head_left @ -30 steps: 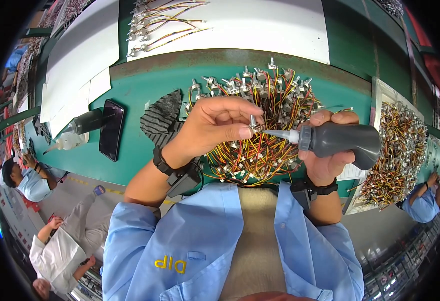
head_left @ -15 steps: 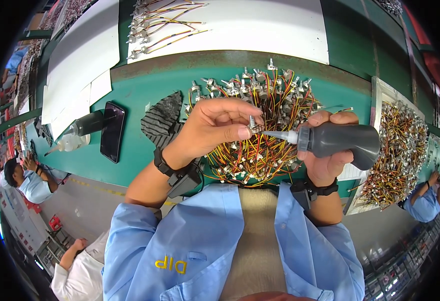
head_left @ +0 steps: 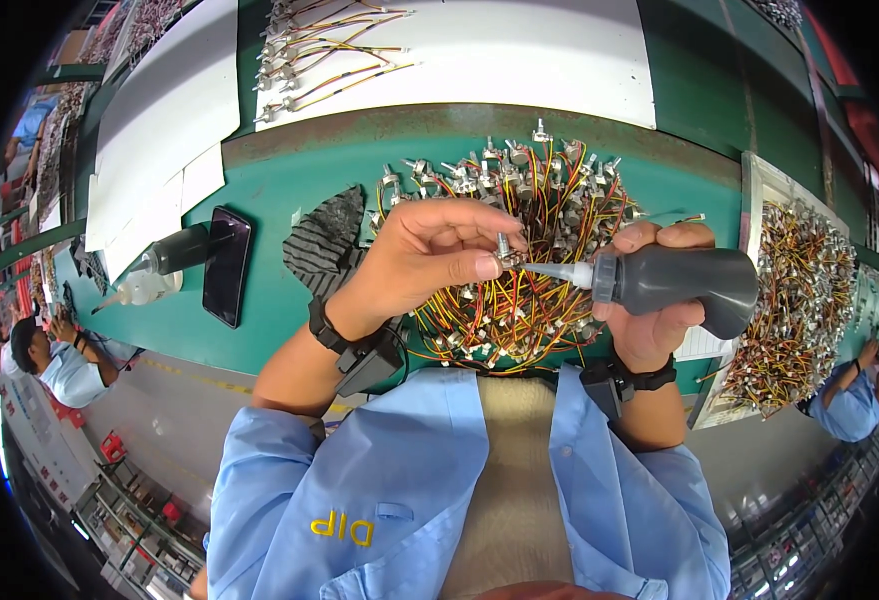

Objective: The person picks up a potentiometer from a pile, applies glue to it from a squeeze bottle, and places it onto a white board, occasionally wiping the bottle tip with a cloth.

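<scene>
1. While a co-worker in light blue [head_left: 77,370] is at the far left, a white panel [head_left: 44,455] below shows red marks too small to read.
2. Next come white sheets [head_left: 164,110], then a lying bottle [head_left: 181,248], dark with a pale nozzle end, and a black phone [head_left: 227,270] with a dark screen, both on the green surface [head_left: 269,325].
3. Beside the phone, a striped grey cloth [head_left: 324,240] lies crumpled; beyond it, wired parts [head_left: 279,75] line the left edge of a white board [head_left: 519,65].
4. On the left chest of the blue jacket [head_left: 409,480], short yellow lettering [head_left: 342,527] is stitched, upside down in this view.
5. The left hand [head_left: 414,245] has thumb and fingers pinched on a small component [head_left: 504,247], its metal shaft upright, above a heap of wired components [head_left: 519,325].
6. The right hand [head_left: 649,335] is wrapped around a dark grey bottle [head_left: 684,280]; its slim nozzle [head_left: 554,269] points left at the component, though contact is unclear.
7. Farther right, a pale-rimmed tray [head_left: 754,200] holds more wired parts, and another co-worker [head_left: 849,405] is near the edge.
</scene>
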Tool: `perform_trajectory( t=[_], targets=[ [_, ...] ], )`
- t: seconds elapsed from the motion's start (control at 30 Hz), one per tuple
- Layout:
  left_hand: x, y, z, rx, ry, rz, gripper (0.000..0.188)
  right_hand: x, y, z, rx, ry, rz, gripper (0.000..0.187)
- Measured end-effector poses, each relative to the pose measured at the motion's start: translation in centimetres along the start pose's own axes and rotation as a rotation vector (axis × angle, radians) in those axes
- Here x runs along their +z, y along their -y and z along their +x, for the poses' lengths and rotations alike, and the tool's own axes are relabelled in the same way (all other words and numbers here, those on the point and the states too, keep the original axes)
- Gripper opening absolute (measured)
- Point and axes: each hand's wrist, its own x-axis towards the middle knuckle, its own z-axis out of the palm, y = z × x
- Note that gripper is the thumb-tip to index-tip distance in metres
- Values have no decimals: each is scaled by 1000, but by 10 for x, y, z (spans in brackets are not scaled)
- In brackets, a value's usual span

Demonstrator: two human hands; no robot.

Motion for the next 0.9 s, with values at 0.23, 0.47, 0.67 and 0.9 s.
perform_trajectory(
  t=[0.23, 0.47, 0.67, 0.9],
  targets=[
    [1, -1, 0, -7, 0, 9, 34, 2, 5, 0, 30, -18, -50, 65],
    [0, -2, 0, -28, -8, 2, 34, 1, 5, 0, 32, 4, -71, 64],
    [1, -1, 0, -10, -6, 11, 34, -1, 6, 0, 30, 5, -88, 65],
    [2, -1, 0, -6, -5, 3, 34, 1, 7, 0, 35, -9, -92, 65]
  ],
)
